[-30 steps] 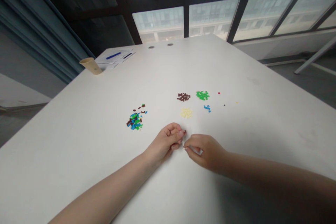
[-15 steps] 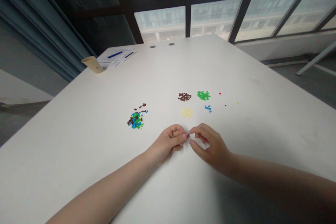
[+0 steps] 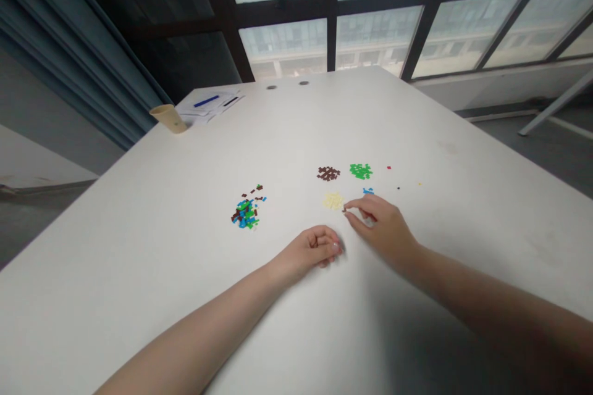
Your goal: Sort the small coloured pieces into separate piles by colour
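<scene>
Between thumb and index finger, my right hand (image 3: 382, 222) pinches a small brown piece (image 3: 344, 210), just right of the pale yellow pile (image 3: 333, 200). My left hand (image 3: 319, 247) is curled with thumb against fingers, low over the table; what it holds, if anything, is hidden. Behind the yellow pile lie a brown pile (image 3: 328, 173) and a green pile (image 3: 360, 171) of small flat pieces. A few blue pieces (image 3: 367, 191) are partly covered by my right hand. To the left is a mixed heap (image 3: 245, 215) of blue, green and brown pieces.
Single red (image 3: 389, 167), black (image 3: 398, 188) and yellow (image 3: 419, 184) bits lie at the right. A tan paper cup (image 3: 169, 118) stands at the far left edge of the white table (image 3: 287, 136), beside papers (image 3: 189, 112) with a blue pen (image 3: 206, 101).
My right hand has moved forward and away from my left, carrying the small brown piece toward the piles. My left hand has shifted slightly right and stays curled.
</scene>
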A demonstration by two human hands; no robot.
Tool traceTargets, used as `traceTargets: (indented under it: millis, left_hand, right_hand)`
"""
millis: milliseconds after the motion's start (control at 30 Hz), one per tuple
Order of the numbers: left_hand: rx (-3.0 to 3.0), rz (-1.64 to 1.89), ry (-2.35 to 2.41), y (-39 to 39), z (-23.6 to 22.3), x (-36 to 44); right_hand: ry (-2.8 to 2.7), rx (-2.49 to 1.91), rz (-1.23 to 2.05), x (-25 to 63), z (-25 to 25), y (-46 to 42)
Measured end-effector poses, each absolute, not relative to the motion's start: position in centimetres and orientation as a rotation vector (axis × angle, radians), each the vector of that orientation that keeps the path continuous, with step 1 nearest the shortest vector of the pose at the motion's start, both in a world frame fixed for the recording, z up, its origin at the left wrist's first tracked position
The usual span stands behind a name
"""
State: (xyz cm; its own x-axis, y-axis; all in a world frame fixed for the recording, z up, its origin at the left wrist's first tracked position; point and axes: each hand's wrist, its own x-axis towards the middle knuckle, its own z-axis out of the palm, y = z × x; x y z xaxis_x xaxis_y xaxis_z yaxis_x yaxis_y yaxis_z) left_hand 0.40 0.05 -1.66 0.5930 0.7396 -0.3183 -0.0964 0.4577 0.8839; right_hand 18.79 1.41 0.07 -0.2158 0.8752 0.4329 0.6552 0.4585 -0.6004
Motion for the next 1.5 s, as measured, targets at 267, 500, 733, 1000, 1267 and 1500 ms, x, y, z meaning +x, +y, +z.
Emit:
traceTargets:
  millis: [267, 500, 733, 1000, 1267, 1500]
  left_hand:
    - [1.077, 0.495, 0.811, 0.3, -2.0, 0.4]
    - [1.098, 0.496, 0.763, 0.3, -2.5, 0.5]
    - [1.145, 0.478, 0.771, 0.2, -2.3, 0.6]
    - [1.769, 0.667, 1.199, 1.6, -0.8, -1.0]
    - [2.442, 0.074, 2.315, 4.4, 0.7, -5.8]
    - [2.505, 0.027, 2.278, 5.0, -0.1, -6.8]
  right_hand:
    - [-2.120, -1.847, 0.244, 19.4, 0.2, 8.8]
    - [-2.075, -2.006, 0.262, 17.2, -0.6, 11.5]
    - [-2.053, -2.020, 0.234, 17.3, 0.0, 11.9]
    - [-2.244, -1.649, 0.313, 16.2, 1.9, 2.7]
    - [-2.303, -1.193, 0.589, 16.2, -0.8, -3.5]
    - [-2.352, -1.048, 0.640, 16.2, -1.7, -2.4]
